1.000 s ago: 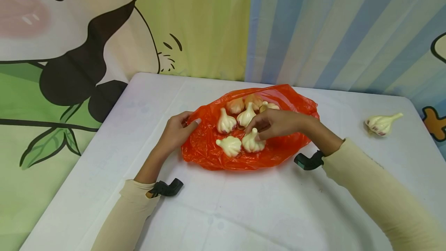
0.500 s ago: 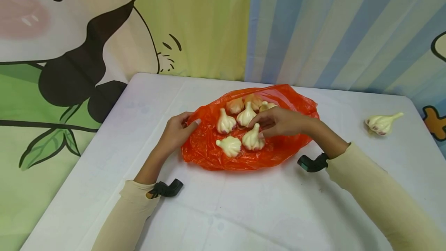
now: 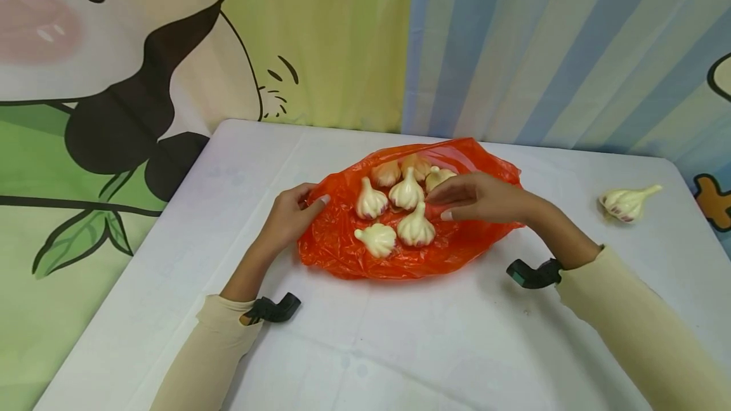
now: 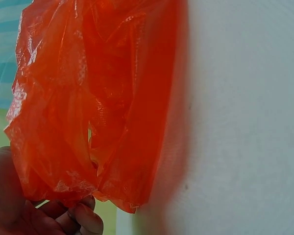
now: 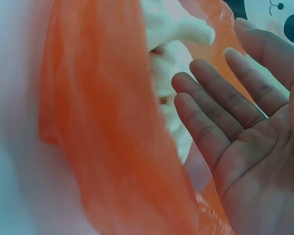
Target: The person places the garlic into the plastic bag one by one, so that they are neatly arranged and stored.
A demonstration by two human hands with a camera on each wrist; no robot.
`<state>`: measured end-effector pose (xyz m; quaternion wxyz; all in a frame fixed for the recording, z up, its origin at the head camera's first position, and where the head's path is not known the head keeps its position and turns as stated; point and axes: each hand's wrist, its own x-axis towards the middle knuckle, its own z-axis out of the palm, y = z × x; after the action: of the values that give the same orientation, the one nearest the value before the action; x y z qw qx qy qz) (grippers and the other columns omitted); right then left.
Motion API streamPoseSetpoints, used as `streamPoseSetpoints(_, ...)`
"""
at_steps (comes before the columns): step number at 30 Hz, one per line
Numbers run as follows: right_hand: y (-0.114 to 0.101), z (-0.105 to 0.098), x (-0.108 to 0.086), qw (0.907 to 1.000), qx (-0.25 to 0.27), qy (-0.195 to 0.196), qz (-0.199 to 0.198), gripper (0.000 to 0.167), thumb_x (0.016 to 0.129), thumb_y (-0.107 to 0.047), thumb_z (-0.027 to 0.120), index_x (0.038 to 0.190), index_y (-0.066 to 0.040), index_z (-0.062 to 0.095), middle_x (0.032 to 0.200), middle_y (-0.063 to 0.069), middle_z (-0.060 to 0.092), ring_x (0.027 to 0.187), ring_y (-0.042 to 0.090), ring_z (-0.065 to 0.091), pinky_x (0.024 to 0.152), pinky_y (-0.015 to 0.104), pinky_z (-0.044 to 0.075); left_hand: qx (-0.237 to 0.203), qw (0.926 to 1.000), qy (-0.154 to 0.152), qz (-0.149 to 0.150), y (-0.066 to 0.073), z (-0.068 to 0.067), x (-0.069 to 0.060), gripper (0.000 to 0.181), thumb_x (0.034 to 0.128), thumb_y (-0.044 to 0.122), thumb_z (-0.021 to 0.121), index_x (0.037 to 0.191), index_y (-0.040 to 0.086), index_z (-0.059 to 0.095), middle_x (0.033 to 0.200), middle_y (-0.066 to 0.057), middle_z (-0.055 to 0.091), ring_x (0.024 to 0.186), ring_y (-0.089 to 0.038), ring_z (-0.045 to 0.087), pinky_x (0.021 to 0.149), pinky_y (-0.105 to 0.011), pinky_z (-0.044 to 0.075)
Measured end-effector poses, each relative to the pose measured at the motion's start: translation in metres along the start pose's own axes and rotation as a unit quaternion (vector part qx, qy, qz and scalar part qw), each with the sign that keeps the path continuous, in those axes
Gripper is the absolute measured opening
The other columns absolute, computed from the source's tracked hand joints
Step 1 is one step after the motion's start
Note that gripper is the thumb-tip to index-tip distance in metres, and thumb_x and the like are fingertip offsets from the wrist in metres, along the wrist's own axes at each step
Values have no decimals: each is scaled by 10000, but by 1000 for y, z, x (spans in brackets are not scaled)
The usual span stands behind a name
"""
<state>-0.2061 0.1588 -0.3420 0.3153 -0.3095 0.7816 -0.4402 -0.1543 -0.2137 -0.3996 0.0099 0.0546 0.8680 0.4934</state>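
Note:
A red plastic bag [image 3: 337, 252] lies spread on the table with several garlic bulbs in it. Its left edge is pinched between the thumb and fingers of my left hand [image 3: 288, 215], and the left wrist view shows the thin film [image 4: 54, 137] gathered at the fingers. Over the bag's right part is my right hand [image 3: 485, 198], palm bare and fingers extended in the right wrist view. Just left of its fingertips stands an upright garlic bulb [image 3: 415, 228]. Beside that one, another bulb [image 3: 378, 240] rests on its side. Two bulbs at the back show dimly through the film.
One more garlic bulb [image 3: 625, 203] lies by itself on the white table [image 3: 365, 347], far to the right of the bag. Behind the table's back edge hangs a printed curtain [image 3: 491, 49].
My right hand has let go of the front upright bulb and drawn back to the right, its fingers straightening. The left hand stays at the bag's edge.

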Motion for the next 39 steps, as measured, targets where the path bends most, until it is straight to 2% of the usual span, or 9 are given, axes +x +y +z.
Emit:
streamPoseSetpoints(6,7,-5,-18,9989,-308,344,-45,385,926,-134,667,1291,-45,586,1297,160,590,1215,347,534,882,344,516,3,10000,6,-5,0,0,0,328,958,273,620,1202,56,650,1021,-72,651,828,-241,554,695,-345,509)
streamPoseSetpoints(15,17,-10,-40,9974,-347,636,21,375,939,-142,655,1303,-85,584,1304,134,594,1218,282,544,884,311,511,34,10000,-3,-45,0,0,0,344,965,279,614,1219,49,641,1035,-79,651,831,-241,558,693,-333,511)
streamPoseSetpoints(23,22,-13,-65,9940,-297,1050,47,341,959,-143,627,1285,-48,597,1265,140,617,1175,323,568,843,294,527,12,10000,-19,-34,1,0,0,342,964,279,616,1218,50,641,1041,-78,652,833,-246,565,707,-349,521)
streamPoseSetpoints(30,30,-17,-83,9879,-341,1510,58,331,972,-139,607,1295,-66,603,1247,124,631,1126,209,611,787,344,553,43,10000,19,-5,2,0,1,336,963,273,617,1210,47,644,1049,-81,653,844,-244,565,724,-350,523)
streamPoseSetpoints(35,36,-17,-97,9815,-327,1886,80,301,972,-110,598,1269,-67,624,1221,87,651,1085,127,624,801,268,536,-18,10000,3,-89,1,0,0,342,963,279,618,1214,49,643,1046,-82,655,828,-243,575,706,-337,530)
streamPoseSetpoints(39,43,-16,-108,9765,-431,2104,197,307,971,-110,602,1273,-56,614,1215,85,656,1085,117,623,815,224,518,-59,9999,-10,-115,1,0,-1,333,963,273,617,1207,49,645,1034,-83,655,815,-245,576,691,-326,531)
